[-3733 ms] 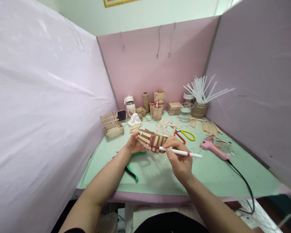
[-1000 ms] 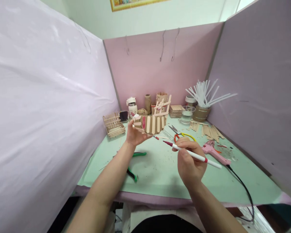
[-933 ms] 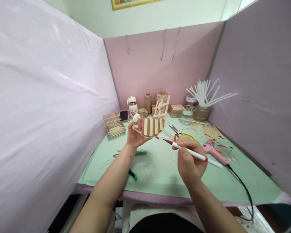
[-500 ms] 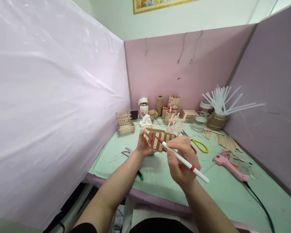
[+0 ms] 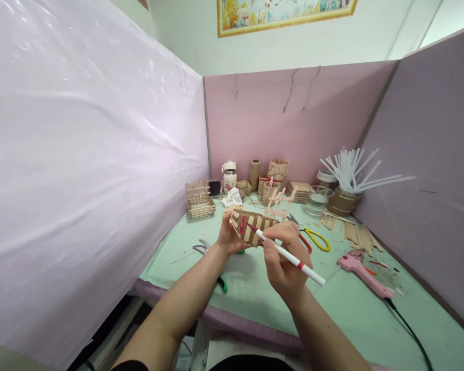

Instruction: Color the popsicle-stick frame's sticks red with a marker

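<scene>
My left hand (image 5: 229, 238) grips the left end of a brown cardboard piece (image 5: 251, 238) with pale wooden sticks set across it in a row. One stick near its left end is coloured dark pink (image 5: 242, 224). Pinched in my right hand (image 5: 288, 257) is a white brush pen (image 5: 290, 256) with a red band. Its dark red tip points at the row, just right of the pink stick; whether it touches is too small to tell. Pliers (image 5: 202, 247) with green and black handles lie under and beside my left forearm.
A pink glue gun (image 5: 365, 273) with a black cord lies at the right. Scissors with yellow handles (image 5: 317, 239), loose sticks (image 5: 359, 235), a glass bowl of water (image 5: 318, 200) and a pot of white glue sticks (image 5: 344, 201) stand or lie behind. A stick basket (image 5: 200, 202) sits back left.
The view has tilted up slightly, showing more of the wall picture. The pen tip has shifted slightly left relative to the piece, closer to the pink stick. Both hands keep their holds.
</scene>
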Available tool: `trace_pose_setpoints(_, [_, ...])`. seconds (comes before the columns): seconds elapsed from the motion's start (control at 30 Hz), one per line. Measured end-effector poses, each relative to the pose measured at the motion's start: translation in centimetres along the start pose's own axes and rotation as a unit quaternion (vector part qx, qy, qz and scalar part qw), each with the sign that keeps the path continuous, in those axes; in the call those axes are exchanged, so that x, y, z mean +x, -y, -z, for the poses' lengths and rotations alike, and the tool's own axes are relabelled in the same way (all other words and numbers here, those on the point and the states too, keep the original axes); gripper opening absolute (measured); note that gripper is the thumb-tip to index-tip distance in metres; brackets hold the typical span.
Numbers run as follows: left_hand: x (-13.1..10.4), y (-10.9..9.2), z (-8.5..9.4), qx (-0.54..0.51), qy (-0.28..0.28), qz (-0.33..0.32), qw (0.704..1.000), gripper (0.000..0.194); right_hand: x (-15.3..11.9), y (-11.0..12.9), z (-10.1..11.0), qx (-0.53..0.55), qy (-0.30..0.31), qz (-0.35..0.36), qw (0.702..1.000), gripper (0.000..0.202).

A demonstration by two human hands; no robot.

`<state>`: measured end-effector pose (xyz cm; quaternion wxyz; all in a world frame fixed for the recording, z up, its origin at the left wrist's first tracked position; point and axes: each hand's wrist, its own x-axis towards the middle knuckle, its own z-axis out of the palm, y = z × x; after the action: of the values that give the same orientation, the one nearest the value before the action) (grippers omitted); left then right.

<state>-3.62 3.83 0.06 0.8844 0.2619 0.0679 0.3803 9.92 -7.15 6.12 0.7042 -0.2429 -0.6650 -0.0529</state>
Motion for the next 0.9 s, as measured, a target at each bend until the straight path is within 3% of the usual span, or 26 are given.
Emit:
trace_pose_setpoints(0.27, [0.24, -0.03, 0.75, 0.053, 0.049, 0.001, 0.997, 0.068, -0.01, -0.01, -0.06, -0.017, -0.001, -0.001, 1.0, 0.012])
trace_pose_setpoints(0.57, [0.29, -0.02, 0.9, 0.053, 0.067, 0.002, 0.996, 0.067, 0.1, -0.04, -0.17, -0.027, -0.003, -0.004, 1.0, 0.012])
trace_pose_setpoints(0.9, [0.07, -0.09, 0.31, 0.069, 0.05, -0.003, 0.996, 0.066, 0.04, 0.0, -0.07, -0.028, 0.0, -0.006, 1.0, 0.012])
